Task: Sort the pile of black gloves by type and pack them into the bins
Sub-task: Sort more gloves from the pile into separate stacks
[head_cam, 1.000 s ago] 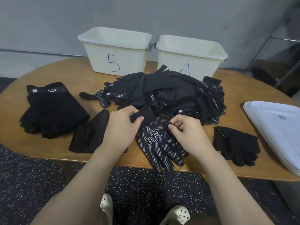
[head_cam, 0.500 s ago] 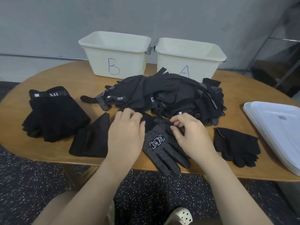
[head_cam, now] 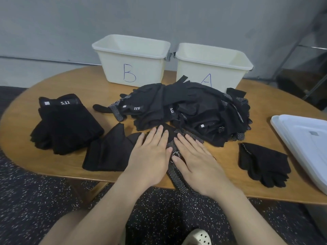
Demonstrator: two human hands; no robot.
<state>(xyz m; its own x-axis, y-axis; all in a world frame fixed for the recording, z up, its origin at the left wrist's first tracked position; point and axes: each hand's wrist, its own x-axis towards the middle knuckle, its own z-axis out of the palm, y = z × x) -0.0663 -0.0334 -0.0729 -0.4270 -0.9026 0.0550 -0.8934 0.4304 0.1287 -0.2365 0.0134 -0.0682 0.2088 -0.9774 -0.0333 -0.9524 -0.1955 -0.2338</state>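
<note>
Near desk edge: black white-dotted knit glove (head_cam: 174, 171)
Change: pinched at the cuff a second ago, now lying flat
Left hand (head_cam: 150, 156), right hand (head_cam: 196, 161): fingers straight, pressing it
Meaning: smoothed, ready for binning

View: head, single wide-angle camera, worn on the person. Faces forward and steeply down over the forearms. Nearest: left hand (head_cam: 150, 154) and right hand (head_cam: 196, 160), low centre, close to the lens. Beyond the hands: oval tabletop (head_cam: 74, 82) in full width, then two bins (head_cam: 131, 68) at its far edge, wall behind. Below the hands: speckled floor (head_cam: 35, 200) and a shoe (head_cam: 200, 237). Straight lines bow toward the frame edges. No second view.
</note>
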